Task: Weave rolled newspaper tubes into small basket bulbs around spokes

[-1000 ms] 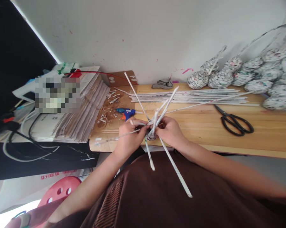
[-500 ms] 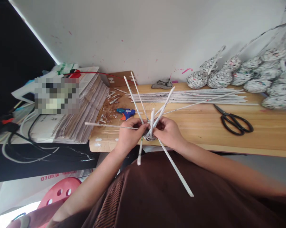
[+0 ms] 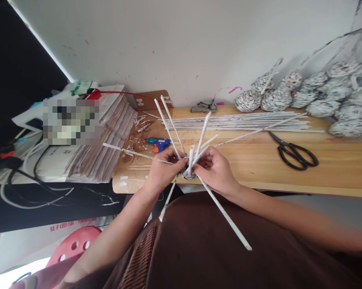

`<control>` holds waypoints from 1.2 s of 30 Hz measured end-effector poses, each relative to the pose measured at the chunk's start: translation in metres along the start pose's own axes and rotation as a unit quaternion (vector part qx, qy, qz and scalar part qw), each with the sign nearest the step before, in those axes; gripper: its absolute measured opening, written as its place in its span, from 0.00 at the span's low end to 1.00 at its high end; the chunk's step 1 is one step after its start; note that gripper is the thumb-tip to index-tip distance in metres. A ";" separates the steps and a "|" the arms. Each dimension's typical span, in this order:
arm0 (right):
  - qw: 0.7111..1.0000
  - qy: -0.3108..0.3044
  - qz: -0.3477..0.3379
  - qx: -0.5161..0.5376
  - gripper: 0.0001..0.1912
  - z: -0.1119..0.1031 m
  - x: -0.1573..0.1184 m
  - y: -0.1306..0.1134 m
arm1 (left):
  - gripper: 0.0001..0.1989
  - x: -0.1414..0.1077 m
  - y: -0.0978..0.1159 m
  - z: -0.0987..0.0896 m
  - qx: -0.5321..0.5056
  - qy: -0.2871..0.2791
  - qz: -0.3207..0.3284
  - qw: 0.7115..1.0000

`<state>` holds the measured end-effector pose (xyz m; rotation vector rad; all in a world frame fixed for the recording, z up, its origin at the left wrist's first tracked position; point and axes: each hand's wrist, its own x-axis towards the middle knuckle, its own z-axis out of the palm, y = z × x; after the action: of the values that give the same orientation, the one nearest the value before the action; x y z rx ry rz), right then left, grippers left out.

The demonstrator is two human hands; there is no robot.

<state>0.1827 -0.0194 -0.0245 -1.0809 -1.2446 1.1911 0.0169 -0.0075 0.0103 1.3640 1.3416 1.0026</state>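
Note:
Between my two hands is a small woven newspaper piece (image 3: 188, 174), with several rolled paper sticks poking out of it in all directions. My left hand (image 3: 164, 166) grips its left side, thumb on top, fingers partly hidden behind. From the right, my right hand (image 3: 215, 168) pinches the piece and the base of a stick. One long paper stick (image 3: 227, 218) slants down over my brown clothing. Another stick (image 3: 133, 152) points left across my left hand. The piece is held just above the table's front edge.
Behind my hands lies a bundle of newspaper rolls (image 3: 244, 121). Black scissors (image 3: 295, 152) are on the right of the table (image 3: 343, 168). A blue glue gun (image 3: 159, 143) rests on cardboard near a newspaper stack (image 3: 108, 140). Woven paper gourds (image 3: 277, 99) stand back right.
The sticks around the woven piece have shifted: the lower left one swings further left, and the upright ones on the right lean differently. Both hands keep their hold in nearly the same place.

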 end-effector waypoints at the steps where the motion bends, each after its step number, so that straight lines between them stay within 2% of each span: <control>1: 1.000 0.000 -0.004 0.002 0.21 0.000 0.000 -0.001 | 0.11 0.000 -0.001 0.000 0.007 0.001 0.007 1.000; 4: 1.000 -0.015 -0.008 -0.011 0.21 -0.001 0.000 -0.004 | 0.09 -0.001 -0.003 -0.001 0.046 0.015 0.041 0.998; 8: 0.998 -0.031 -0.031 -0.049 0.13 0.000 -0.001 -0.005 | 0.06 -0.003 -0.003 -0.001 0.071 0.031 0.081 0.994; 13: 0.995 -0.031 -0.050 -0.079 0.08 0.000 -0.003 -0.006 | 0.06 -0.002 -0.001 -0.004 0.063 0.015 0.056 0.996; 20: 0.992 -0.045 -0.056 -0.100 0.06 -0.002 -0.003 -0.010 | 0.07 0.002 -0.010 -0.003 0.048 0.012 0.061 0.997; 24: 0.977 -0.057 -0.089 -0.186 0.04 -0.007 -0.002 -0.016 | 0.07 -0.001 -0.016 -0.001 0.063 0.048 0.081 0.993; 28: 0.950 -0.035 -0.154 -0.269 0.01 -0.012 -0.003 -0.019 | 0.05 -0.006 -0.013 0.002 0.068 0.068 0.102 0.990; 31: 0.950 -0.033 -0.165 -0.262 0.01 -0.013 -0.004 -0.018 | 0.05 -0.010 -0.008 0.005 0.063 0.073 0.089 0.991; 36: 0.984 -0.043 -0.086 -0.148 0.01 -0.010 -0.003 -0.014 | 0.06 -0.013 -0.008 0.010 0.055 0.095 0.082 0.991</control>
<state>0.1931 -0.0233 -0.0112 -1.1189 -1.5858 0.9485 0.0237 -0.0217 0.0014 1.5110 1.4598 1.2089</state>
